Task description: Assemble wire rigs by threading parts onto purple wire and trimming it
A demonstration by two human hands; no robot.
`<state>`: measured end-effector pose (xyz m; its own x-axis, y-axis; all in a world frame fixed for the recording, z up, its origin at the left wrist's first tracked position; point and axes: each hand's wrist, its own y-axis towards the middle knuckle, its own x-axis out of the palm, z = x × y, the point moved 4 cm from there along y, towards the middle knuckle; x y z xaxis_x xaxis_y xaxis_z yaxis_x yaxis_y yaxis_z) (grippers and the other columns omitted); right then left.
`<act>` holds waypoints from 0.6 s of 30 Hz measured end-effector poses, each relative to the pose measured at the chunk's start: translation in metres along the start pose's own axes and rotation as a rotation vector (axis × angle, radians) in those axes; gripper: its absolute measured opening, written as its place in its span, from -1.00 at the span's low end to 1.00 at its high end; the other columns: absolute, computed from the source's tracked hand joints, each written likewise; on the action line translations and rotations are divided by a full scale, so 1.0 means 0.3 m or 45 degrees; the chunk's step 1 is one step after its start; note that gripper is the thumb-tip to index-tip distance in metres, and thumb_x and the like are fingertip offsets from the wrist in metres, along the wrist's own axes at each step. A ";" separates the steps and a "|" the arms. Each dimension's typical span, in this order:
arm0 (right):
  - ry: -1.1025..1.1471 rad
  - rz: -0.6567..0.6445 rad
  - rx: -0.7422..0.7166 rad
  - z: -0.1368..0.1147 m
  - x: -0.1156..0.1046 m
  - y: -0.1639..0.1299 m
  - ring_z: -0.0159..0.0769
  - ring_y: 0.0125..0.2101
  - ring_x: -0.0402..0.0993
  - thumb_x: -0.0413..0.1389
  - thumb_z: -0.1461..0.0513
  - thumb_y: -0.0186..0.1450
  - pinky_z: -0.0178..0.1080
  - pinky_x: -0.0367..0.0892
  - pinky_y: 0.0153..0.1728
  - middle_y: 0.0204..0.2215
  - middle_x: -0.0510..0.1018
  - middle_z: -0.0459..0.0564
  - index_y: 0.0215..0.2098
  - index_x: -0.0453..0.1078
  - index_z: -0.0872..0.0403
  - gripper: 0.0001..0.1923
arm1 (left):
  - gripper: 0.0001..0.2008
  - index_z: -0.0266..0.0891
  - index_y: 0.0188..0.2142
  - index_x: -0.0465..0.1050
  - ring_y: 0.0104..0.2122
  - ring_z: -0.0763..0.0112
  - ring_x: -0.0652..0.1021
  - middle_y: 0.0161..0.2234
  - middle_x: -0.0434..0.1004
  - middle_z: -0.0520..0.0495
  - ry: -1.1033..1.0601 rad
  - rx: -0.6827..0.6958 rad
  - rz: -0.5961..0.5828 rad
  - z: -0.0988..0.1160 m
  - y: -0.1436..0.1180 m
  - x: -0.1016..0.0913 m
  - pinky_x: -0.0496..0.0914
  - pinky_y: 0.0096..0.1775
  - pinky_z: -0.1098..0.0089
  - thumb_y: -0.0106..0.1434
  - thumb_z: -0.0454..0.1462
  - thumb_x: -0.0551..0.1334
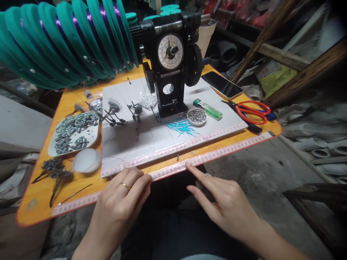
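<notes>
Now your left hand [119, 196] pinches thin clear line [141, 169] at the table's near edge, right hand [222, 202] forefinger pressing the printed tape measure [217, 156].

I see an orange table [38, 202] carrying a white mat [151, 141]. Left of the mat: a tray [93, 139]. Right of it: scissors [251, 110], a phone [221, 85].

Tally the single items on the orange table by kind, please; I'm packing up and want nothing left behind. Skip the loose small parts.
Scissors: 1
Lighter: 1
Phone: 1
Round tin of metal beads: 1
Tray of grey weights: 1
Black dial machine: 1
Total: 6
Left hand and right hand rest at the tape-measure edge.
</notes>
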<state>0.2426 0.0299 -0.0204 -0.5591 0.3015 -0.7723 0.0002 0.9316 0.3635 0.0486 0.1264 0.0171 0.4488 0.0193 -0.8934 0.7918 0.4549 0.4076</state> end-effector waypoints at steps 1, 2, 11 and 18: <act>0.000 0.003 -0.004 0.000 -0.001 -0.001 -0.34 -0.44 0.56 0.02 0.26 0.43 -0.26 0.44 -0.39 -0.33 0.62 -0.02 0.29 0.16 0.15 -0.53 | -0.86 -0.34 -0.20 0.43 -0.27 0.34 0.47 -0.30 0.46 -0.11 0.006 -0.008 0.004 -0.002 -0.003 -0.004 0.35 -0.19 0.31 0.25 -0.50 0.24; -0.001 0.005 -0.007 0.000 -0.001 -0.002 -0.34 -0.44 0.56 0.03 0.26 0.43 -0.26 0.44 -0.40 -0.33 0.62 -0.02 0.29 0.15 0.15 -0.52 | -0.86 -0.33 -0.20 0.43 -0.25 0.34 0.47 -0.29 0.47 -0.11 0.012 -0.012 0.004 -0.003 -0.006 -0.007 0.36 -0.18 0.30 0.26 -0.50 0.24; -0.002 -0.008 -0.002 -0.002 0.005 -0.004 -0.31 -0.40 0.58 0.03 0.25 0.43 -0.26 0.48 -0.34 -0.27 0.63 0.04 0.31 0.14 0.16 -0.50 | -0.86 -0.36 -0.20 0.44 -0.22 0.30 0.51 -0.27 0.52 -0.14 0.009 -0.013 0.020 0.000 -0.015 -0.017 0.41 -0.14 0.28 0.25 -0.50 0.23; 0.012 -0.008 0.005 0.006 0.011 -0.010 -0.31 -0.37 0.59 0.05 0.27 0.41 -0.26 0.49 -0.32 -0.20 0.63 0.07 0.31 0.15 0.16 -0.49 | -0.84 -0.35 -0.20 0.44 -0.22 0.26 0.52 -0.27 0.53 -0.15 0.002 -0.014 0.018 -0.005 -0.014 -0.015 0.44 -0.18 0.23 0.23 -0.51 0.25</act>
<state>0.2423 0.0286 -0.0249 -0.5671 0.2934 -0.7696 -0.0001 0.9344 0.3563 0.0426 0.1258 0.0191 0.4592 0.0271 -0.8879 0.7808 0.4643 0.4180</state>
